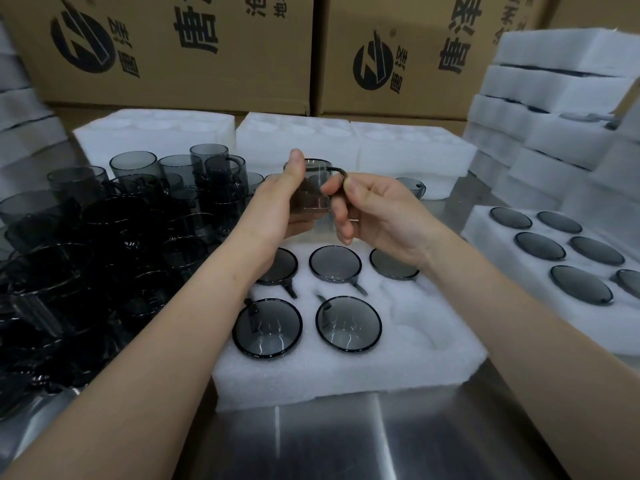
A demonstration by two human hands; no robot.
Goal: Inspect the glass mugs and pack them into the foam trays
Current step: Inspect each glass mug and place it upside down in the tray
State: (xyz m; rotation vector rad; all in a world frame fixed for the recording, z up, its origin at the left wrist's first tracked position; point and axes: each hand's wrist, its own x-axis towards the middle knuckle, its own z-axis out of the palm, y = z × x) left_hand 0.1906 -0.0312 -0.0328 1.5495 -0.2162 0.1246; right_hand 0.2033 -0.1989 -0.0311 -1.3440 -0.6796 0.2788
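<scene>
Mug (313,188) is up in the air between both hands, upright, over the far edge of the near tray (346,375). Left hand (277,206) cups the mug's left wall, thumb running up the glass to the rim, fingers curled round behind and under it. Right hand (377,216) pinches the dark handle on the mug's right side between thumb and forefinger; the other fingers hang loose below. Both hands are closed on the same mug.

Near tray sits on the bench (346,445), right under the forearms. Five packed mugs (348,322) sit in its pockets: three in the back row, the left one partly hidden by the left arm, and two in the front row. The front-right pocket (412,327) shows bare foam.

Left of the tray, a crowded heap of loose mugs (121,237), smoky dark glass, some stacked on others. To the right, well apart from the hands, a second tray (485,233) with mugs in its pockets, cut off by the frame edge. Behind, three white trays (156,133) in a row. Foam stacks (554,98) rise at far right. Printed cartons (173,46) form the back wall.
</scene>
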